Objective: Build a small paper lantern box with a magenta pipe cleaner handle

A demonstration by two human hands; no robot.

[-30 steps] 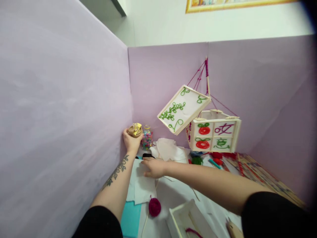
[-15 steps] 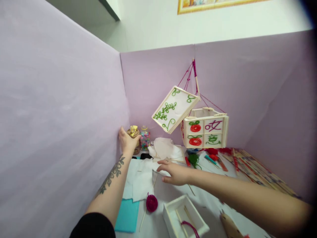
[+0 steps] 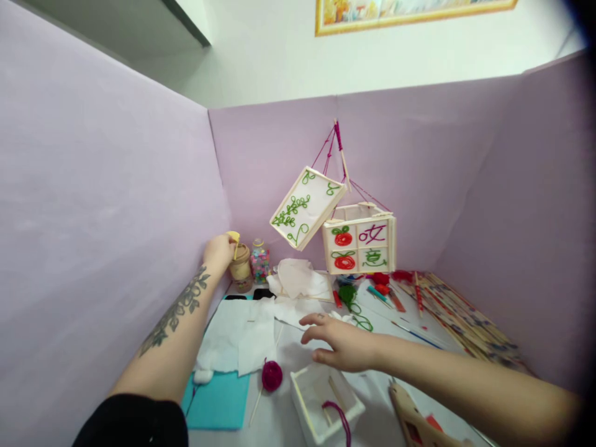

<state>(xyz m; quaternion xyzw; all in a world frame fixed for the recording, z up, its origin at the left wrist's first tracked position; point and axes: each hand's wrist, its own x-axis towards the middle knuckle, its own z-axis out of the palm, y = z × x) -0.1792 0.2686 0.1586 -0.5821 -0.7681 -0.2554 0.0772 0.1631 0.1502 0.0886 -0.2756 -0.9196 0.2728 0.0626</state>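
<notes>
At the back left, my left hand [image 3: 218, 253] is closed on a small yellow piece [image 3: 233, 236] just above a brown cup [image 3: 241, 270]. A thin yellow strip runs down from the fingers toward the cup's rim; its exact kind is unclear. My right hand [image 3: 342, 341] is held over the middle of the table with its fingers apart and nothing in them. Below it sits a small white open box [image 3: 302, 403] with sticks and purple yarn in it. A ball of purple yarn [image 3: 272, 376] lies to the left of the box.
A jar of colourful beads [image 3: 260, 261] stands beside the cup. Two decorated lantern boxes [image 3: 359, 248] hang at the back. White cloth pieces [image 3: 256, 338], a blue pad [image 3: 218, 403], a glue gun [image 3: 412, 413], green yarn [image 3: 347, 295] and wooden strips [image 3: 456, 310] cover the table.
My left hand has gone from around the cup to above it, lifting the yellow piece. The view has shifted to the right; my right hand stays open over the table.
</notes>
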